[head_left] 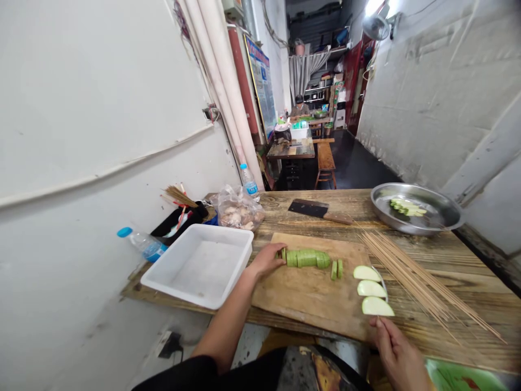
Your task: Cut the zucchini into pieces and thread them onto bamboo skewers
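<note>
A sliced green gourd [307,257] lies in a row on the wooden cutting board [309,293]. My left hand [266,259] rests at the row's left end, fingers curled against the end slice. Two loose slices [336,269] stand just right of the row. My right hand [396,353] is at the board's near right corner, pinching a thin bamboo skewer that runs up through three pale green slices [372,289].
A bundle of bamboo skewers [411,277] fans across the table right of the board. A cleaver [319,210] lies behind it. A steel basin [417,209] with slices sits far right, a white plastic tub [201,263] at left, bottles and a bag beyond. A person sits far down the room.
</note>
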`<action>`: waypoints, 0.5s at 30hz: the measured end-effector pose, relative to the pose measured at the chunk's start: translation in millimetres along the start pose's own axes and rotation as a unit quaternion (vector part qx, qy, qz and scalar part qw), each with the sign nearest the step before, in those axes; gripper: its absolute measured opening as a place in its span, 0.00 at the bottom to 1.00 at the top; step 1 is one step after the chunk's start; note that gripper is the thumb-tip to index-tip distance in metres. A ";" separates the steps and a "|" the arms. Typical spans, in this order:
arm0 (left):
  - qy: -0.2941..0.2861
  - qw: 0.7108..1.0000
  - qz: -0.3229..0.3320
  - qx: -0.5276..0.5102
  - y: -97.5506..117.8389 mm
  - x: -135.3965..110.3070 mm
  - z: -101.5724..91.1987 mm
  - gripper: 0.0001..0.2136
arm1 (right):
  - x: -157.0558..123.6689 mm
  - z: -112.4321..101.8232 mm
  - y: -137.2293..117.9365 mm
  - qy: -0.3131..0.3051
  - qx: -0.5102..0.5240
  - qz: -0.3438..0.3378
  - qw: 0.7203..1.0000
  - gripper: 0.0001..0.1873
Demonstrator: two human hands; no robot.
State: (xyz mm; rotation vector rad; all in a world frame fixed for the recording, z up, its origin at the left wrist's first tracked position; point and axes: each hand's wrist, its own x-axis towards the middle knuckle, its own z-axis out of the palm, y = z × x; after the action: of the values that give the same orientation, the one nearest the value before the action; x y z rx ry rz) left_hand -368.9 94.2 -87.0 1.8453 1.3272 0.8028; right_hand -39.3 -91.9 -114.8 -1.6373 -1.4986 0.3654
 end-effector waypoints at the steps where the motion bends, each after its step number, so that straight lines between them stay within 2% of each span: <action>1: 0.012 0.999 -0.005 -0.053 4.9 -0.2 -1.6 0.23 | 0.4 -0.5 -3.5 0.007 0.001 -0.012 1.000 0.24; 3: 0.009 0.978 -0.011 -0.206 19.7 -0.6 -4.4 0.28 | 1.1 -1.8 -13.2 0.022 0.004 -0.036 0.999 0.22; 5: -0.025 0.928 -0.012 -0.372 39.1 -1.0 -4.3 0.29 | 2.3 -3.5 -26.4 0.031 0.018 -0.065 0.997 0.20; 7: -0.055 0.870 -0.016 -0.489 58.5 -0.6 0.7 0.26 | 4.3 -5.4 -42.2 0.027 0.036 -0.096 0.994 0.18; 9: -0.075 0.826 -0.026 -0.559 74.0 1.5 10.5 0.23 | 7.2 -7.2 -58.0 0.001 0.051 -0.126 0.991 0.16; 11: -0.092 0.794 -0.047 -0.599 84.7 5.4 23.1 0.22 | 10.0 -8.4 -71.1 -0.030 0.063 -0.143 0.987 0.14; 15: -0.106 0.757 -0.104 -0.637 99.2 15.5 46.1 0.16 | 11.1 -6.8 -81.4 -0.050 0.071 -0.145 0.986 0.13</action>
State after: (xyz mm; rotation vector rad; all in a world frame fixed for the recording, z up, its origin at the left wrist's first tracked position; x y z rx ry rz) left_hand -276.3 78.8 -28.8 0.6250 0.4860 0.9592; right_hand -85.8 -92.1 -46.7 -1.2827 -1.7178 0.3870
